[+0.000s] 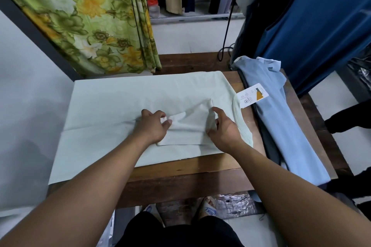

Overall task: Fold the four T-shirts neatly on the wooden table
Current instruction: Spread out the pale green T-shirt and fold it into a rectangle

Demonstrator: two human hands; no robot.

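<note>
Pale green T-shirt [140,94] lies spread flat on the wooden table [180,168], one sleeve [188,126] folded in over its body. The left hand [152,126] pinches that sleeve's corner, the right hand [224,128] its raised edge; a light blue T-shirt [281,116] lies beside, rightward

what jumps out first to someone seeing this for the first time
The pale mint T-shirt spread across the wooden table dominates the centre, with the left hand and right hand pinching its folded-in sleeve. To its right lies a light blue shirt, a paper tag between them, and a green-and-yellow floral curtain hangs at upper left.
</note>
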